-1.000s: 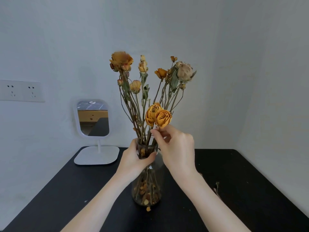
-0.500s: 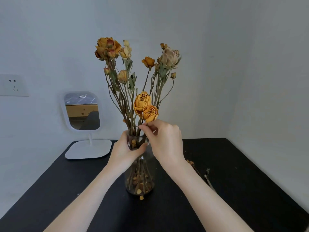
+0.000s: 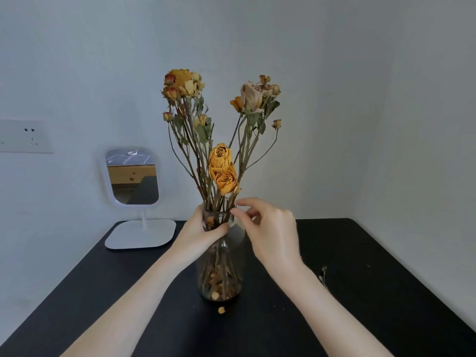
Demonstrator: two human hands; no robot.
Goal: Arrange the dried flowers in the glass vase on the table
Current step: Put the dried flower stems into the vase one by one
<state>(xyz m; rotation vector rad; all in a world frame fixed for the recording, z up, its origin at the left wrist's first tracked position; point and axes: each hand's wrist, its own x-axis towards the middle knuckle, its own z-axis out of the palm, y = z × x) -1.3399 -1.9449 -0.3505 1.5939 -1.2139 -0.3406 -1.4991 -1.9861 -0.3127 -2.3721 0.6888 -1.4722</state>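
Clear bottle-shaped glass vase (image 3: pixel 226 256) stands upright mid black tabletop (image 3: pixel 360 279), with long-stemmed dried yellow and tan roses (image 3: pixel 222 171) fanned out of its neck. Left hand (image 3: pixel 198 233) wraps the neck, thumb across the front; right hand (image 3: pixel 270 233) just beside the rim, thumb and forefinger slightly parted, contact with a stem unclear. White-framed stand mirror (image 3: pixel 132 176) back left; fallen yellow petal (image 3: pixel 221 309) just before the vase base.

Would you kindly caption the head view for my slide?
Left hand grips the vase neck; right hand, fingers relaxed, is at the rim under the dried flowers.
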